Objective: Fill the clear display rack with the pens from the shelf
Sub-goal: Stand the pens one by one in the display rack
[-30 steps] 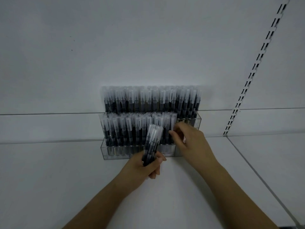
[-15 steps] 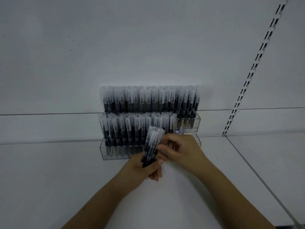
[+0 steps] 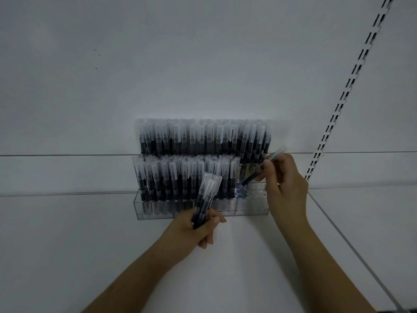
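I take the clear rack (image 3: 203, 210) on the white shelf (image 3: 67, 245) as my landmark. Its back tier is packed with capped pens, and the front tier is full from the left end up to a gap at the right end, where I see empty holes (image 3: 255, 191).

My right hand (image 3: 285, 184) is over that gap, fingers pinched on a single pen (image 3: 262, 169). The pen is tilted, its dark end pointing down-left toward the holes and its clear cap up by the back tier. My left hand (image 3: 196, 231) is just in front of the rack's middle, fingers curled around a small bundle of pens (image 3: 206, 198) standing upright.

My worry is the tilt: if the pen goes down at this angle, I judge the tip could catch a hole's edge or slide between holes. The cap sits near the back tier's pens and could nudge them. The bundle in the left hand looks loosely fanned, so one could slip out.
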Tool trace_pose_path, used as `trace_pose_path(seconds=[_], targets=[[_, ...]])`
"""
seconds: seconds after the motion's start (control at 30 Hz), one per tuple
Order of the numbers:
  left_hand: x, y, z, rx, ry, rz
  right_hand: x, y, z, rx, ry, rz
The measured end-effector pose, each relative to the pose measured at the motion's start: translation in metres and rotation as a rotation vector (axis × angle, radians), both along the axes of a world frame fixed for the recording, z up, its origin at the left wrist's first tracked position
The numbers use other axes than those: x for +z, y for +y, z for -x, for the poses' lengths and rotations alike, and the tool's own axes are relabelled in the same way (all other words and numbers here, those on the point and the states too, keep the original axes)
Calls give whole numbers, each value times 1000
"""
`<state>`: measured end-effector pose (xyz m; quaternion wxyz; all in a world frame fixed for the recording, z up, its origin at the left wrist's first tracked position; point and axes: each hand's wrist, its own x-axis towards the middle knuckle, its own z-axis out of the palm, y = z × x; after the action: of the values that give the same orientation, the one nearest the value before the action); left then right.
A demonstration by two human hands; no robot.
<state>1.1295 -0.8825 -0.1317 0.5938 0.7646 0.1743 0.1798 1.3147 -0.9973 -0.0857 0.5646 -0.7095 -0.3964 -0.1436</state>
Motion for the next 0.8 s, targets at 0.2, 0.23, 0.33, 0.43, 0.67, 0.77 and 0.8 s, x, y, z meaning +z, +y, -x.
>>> trace_pose_path(seconds=[0.2, 0.23, 0.33, 0.43, 0.67, 0.77, 0.8], targets=[[0, 0, 0, 1, 1, 3, 4, 10, 6, 29, -121, 105], [0, 0, 0, -1, -1, 4, 4, 12, 6, 20, -153, 126], [1, 0, 0, 2, 2, 7, 4, 18, 6, -29, -216, 152], [0, 0, 0, 0, -6, 13, 1, 16, 7, -44, -213, 151], [0, -1, 0, -5, -15, 21, -7, 26, 4, -96, -275, 359], [1, -2, 0, -2, -17, 22, -8, 31, 11, -225, -375, 420], [1, -2, -1, 1, -15, 19, -7, 32, 13, -250, -377, 439]])
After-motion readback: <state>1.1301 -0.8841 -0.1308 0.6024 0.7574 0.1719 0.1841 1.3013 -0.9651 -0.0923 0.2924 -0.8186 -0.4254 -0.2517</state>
